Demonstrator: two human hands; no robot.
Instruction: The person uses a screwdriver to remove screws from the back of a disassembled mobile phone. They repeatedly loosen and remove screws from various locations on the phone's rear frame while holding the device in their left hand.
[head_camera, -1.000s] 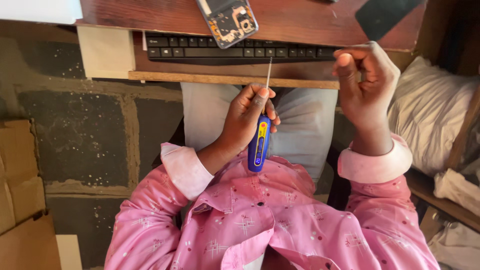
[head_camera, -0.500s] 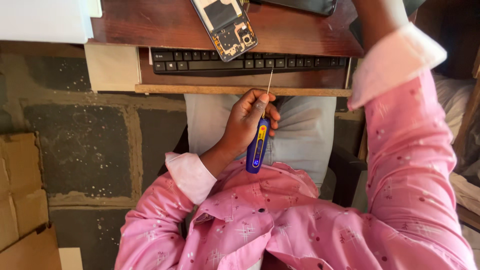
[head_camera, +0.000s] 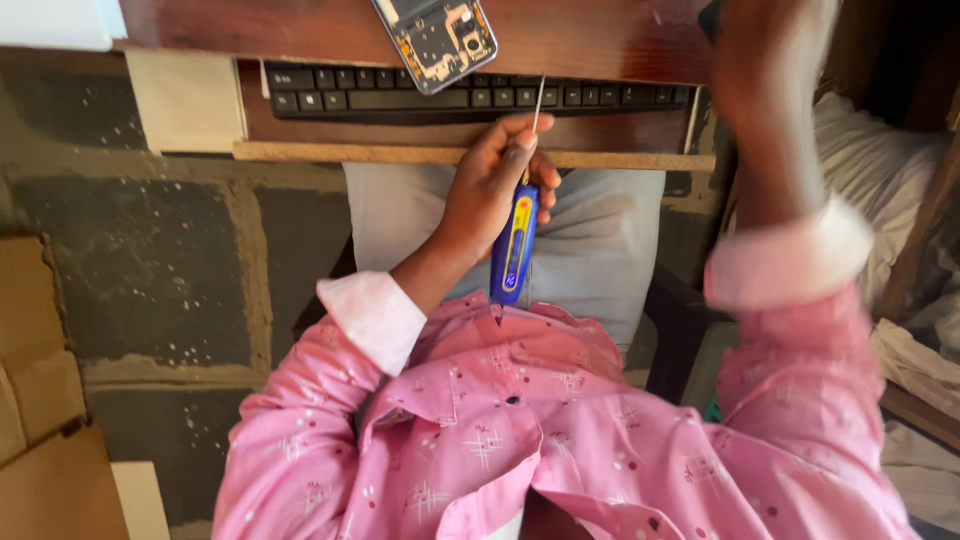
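Seated view down over my lap, pink patterned shirt (head_camera: 520, 440) filling the near field. At the far edge runs the wooden desk (head_camera: 600, 35), and below it a pull-out shelf carrying a black keyboard (head_camera: 400, 98). On the desk top, far centre, lies an opened smartphone (head_camera: 437, 35) with its back cover off, circuit board and camera module exposed; nothing touches it at this moment. My right arm is raised toward the far right, its pink sleeve and pale cuff (head_camera: 785, 268) blurred; my right hand (head_camera: 770, 60) is smeared by motion near the desk edge, and I cannot tell whether its fingers are closed or spread, or whether they carry anything. My left hand (head_camera: 490, 190) sits over my lap, just near of the shelf edge, fingers clenched around a precision screwdriver (head_camera: 515, 245) with a blue-and-yellow handle; its thin shaft points far, toward the keyboard, tip well short of the phone. As I judge it, the opening of the phone is done, while work on the exposed board is yet to be taken up, since the tool is off the phone.
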